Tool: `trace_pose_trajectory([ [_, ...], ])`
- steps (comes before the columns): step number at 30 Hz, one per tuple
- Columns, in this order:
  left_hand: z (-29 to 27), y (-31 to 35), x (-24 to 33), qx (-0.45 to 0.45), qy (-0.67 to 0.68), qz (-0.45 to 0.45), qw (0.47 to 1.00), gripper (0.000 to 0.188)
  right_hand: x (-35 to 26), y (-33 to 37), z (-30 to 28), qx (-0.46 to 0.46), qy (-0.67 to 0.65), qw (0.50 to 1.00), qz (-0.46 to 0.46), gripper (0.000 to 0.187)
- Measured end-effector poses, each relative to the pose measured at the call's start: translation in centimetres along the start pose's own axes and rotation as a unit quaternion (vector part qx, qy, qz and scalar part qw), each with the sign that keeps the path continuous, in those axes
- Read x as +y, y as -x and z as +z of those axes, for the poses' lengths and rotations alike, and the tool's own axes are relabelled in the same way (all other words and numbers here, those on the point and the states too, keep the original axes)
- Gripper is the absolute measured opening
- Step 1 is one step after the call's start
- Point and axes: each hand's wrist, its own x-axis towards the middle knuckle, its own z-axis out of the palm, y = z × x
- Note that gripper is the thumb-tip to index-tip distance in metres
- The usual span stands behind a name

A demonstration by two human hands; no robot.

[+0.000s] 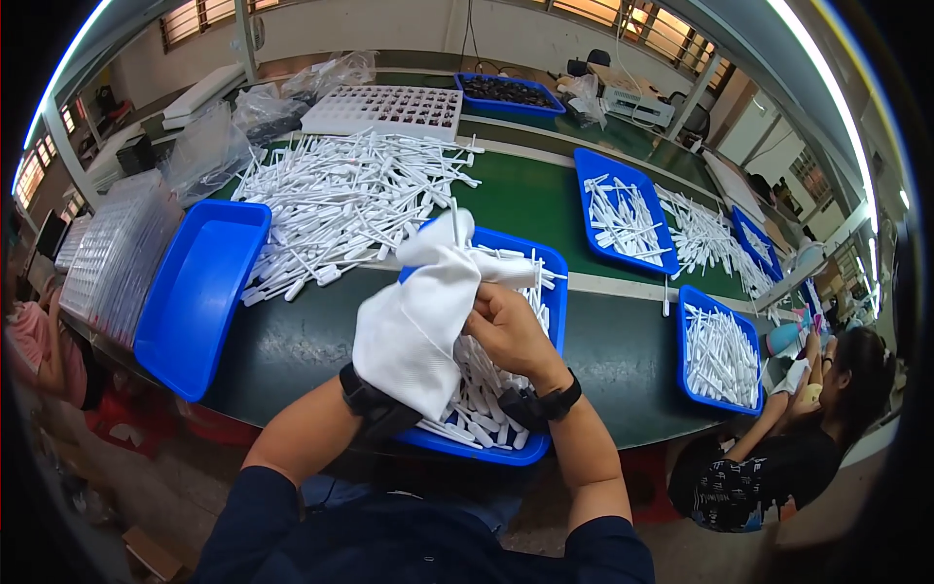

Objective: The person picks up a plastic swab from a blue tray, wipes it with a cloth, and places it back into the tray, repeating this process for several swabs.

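A white cloth [413, 326] is draped over my left hand, hiding its fingers. My right hand [511, 331] has curled fingers pinching at the cloth's right edge. Up at the cloth's top, the tip of a white stick-shaped plastic part [453, 216] seems to poke out; what grips it is hidden. Both hands are above a blue tray [556, 277] filled with white plastic sticks [484, 394], each with a wider flat end. Dark bands circle both my wrists.
Beyond lies a big heap of white sticks [355, 190], behind it a white foam block [384, 109]. An empty blue tray [190, 302] stands left, beside stacked clear plastic trays [115, 258]. Filled blue trays [628, 209] stand right. A co-worker [793, 438] sits at the right, another person [49, 350] left.
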Motion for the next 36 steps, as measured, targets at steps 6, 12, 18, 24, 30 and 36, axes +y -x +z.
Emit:
trace_pose_trajectory([
  [6, 0.4, -0.4, -5.9, 0.023, 0.459, -0.311, 0.832, 0.046, -0.7, -0.3, 0.9, -0.075, 0.106, 0.992, 0.012, 0.025],
  [12, -0.7, -0.2, -3.2, -0.103, -0.301, 0.099, 0.943, 0.045, -0.5, 0.5, 1.0, -0.045, 0.009, 0.997, -0.063, 0.025],
  [18, -2.6, 0.9, -7.3, -0.104, -0.168, 0.124, 0.972, 0.04, -2.5, 0.7, -0.7, -0.019, 0.024, 0.998, 0.06, 0.021],
  [24, -1.3, 1.6, -5.0, -0.229, -0.044, 0.057, 0.971, 0.049, -0.1, -0.6, -0.7, 0.082, -0.114, 0.989, -0.038, 0.021],
  [30, -1.3, 2.4, -3.9, -0.235, -0.082, 0.05, 0.967, 0.048, 1.2, -1.3, -1.2, 0.18, -0.23, 0.952, -0.089, 0.024],
  [36, -1.0, 2.6, -3.2, -0.225, -0.169, 0.068, 0.957, 0.044, 0.6, -1.4, -1.1, 0.207, -0.301, 0.929, -0.062, 0.023],
])
